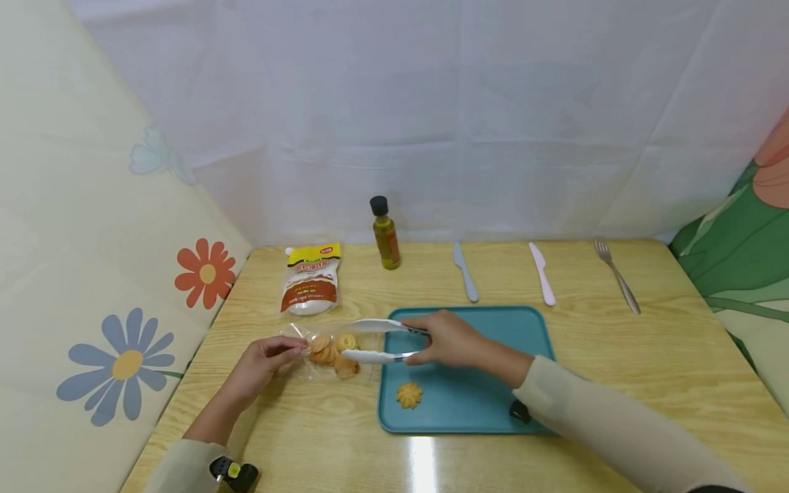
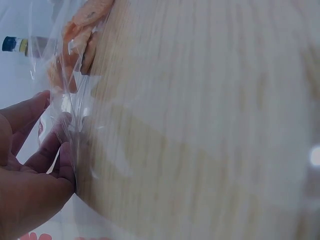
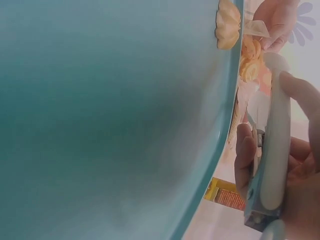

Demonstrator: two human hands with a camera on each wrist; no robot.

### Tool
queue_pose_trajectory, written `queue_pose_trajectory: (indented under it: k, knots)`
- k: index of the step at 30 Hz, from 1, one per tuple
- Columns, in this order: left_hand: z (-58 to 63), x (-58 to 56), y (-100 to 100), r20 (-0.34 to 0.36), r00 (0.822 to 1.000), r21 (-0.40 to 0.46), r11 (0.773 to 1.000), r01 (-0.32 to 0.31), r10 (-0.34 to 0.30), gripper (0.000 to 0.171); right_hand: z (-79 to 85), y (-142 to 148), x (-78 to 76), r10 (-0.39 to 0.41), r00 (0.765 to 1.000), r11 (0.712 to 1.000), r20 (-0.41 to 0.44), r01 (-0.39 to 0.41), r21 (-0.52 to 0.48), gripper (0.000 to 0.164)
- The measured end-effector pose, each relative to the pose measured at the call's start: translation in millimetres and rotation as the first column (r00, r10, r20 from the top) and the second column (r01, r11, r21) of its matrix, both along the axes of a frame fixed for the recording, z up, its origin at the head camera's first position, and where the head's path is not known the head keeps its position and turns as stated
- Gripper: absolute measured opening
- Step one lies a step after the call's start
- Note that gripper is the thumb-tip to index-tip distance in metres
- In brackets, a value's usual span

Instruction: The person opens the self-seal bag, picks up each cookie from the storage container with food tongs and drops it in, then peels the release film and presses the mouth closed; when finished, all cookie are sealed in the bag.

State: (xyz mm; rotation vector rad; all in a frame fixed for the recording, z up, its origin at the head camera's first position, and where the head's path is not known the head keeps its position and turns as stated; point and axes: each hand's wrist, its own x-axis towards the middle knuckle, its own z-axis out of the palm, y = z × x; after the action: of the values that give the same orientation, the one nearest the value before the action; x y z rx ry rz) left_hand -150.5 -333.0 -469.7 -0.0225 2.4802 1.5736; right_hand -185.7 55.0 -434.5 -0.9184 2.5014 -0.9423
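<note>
My left hand (image 1: pixel 265 363) pinches the edge of a clear plastic bag (image 1: pixel 302 370) on the left of the table; in the left wrist view, thumb and fingers hold the film. Several cookies (image 1: pixel 322 350) lie inside the bag. My right hand (image 1: pixel 453 340) grips a pair of tongs (image 1: pixel 376 357), which point left with their arms spread apart. The tong tips are over the cookies at the bag's open side; contact cannot be told. Under my right hand lies a teal tray (image 1: pixel 468 421), with one flower-shaped cookie (image 1: pixel 409 395) at its left side.
Behind the bag lies a yellow, white and brown pouch (image 1: pixel 312 279). A dark-capped bottle (image 1: pixel 386 239) stands at the back. Past the tray lie a grey-blue knife (image 1: pixel 466 274), a pink knife (image 1: pixel 543 275) and a metal fork (image 1: pixel 618 277). White cloth (image 1: pixel 462 123) hangs behind the table.
</note>
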Motion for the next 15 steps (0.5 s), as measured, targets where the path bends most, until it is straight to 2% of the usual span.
queue_pose_trajectory:
  k: [7,15]
  knots:
    - [1.3,-0.5,0.8,0.010,1.000,-0.001,1.000,-0.008,0.008,0.024,1.2,15.0,5.2,-0.012,1.000,1.000,-0.007,0.012,-0.002,0.072]
    - [0.6,-1.3,0.3,0.012,1.000,-0.003,1.000,-0.007,0.008,0.023,-0.3,37.7,17.8,-0.021,0.998,1.000,-0.066,0.022,0.021,0.071]
